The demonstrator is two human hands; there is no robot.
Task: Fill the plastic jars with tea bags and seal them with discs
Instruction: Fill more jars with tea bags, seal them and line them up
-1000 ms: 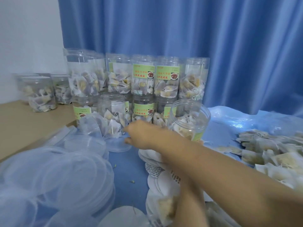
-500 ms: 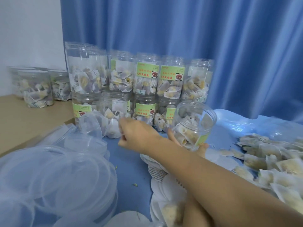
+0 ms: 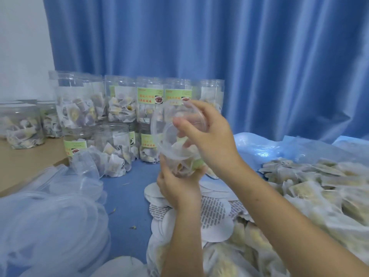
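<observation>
My left hand (image 3: 176, 185) grips a clear plastic jar (image 3: 180, 158) of tea bags from below, lifted above the blue table. My right hand (image 3: 207, 134) holds a clear plastic lid (image 3: 169, 122) tilted at the jar's mouth, fingers curled over its rim. White sealing discs (image 3: 215, 214), some printed, lie in a heap under my arms. Loose tea bags (image 3: 311, 188) are piled at the right.
Filled jars (image 3: 123, 108) are stacked in two tiers at the back before a blue curtain (image 3: 259, 56). More jars (image 3: 22, 126) stand on the wooden surface at left. A pile of clear lids (image 3: 50, 216) fills the near left. Crinkled plastic sheet (image 3: 269, 148) lies at right.
My right hand picked a clear lid from the left pile and brought it up to the jar's mouth. My left hand raised the jar towards the middle.
</observation>
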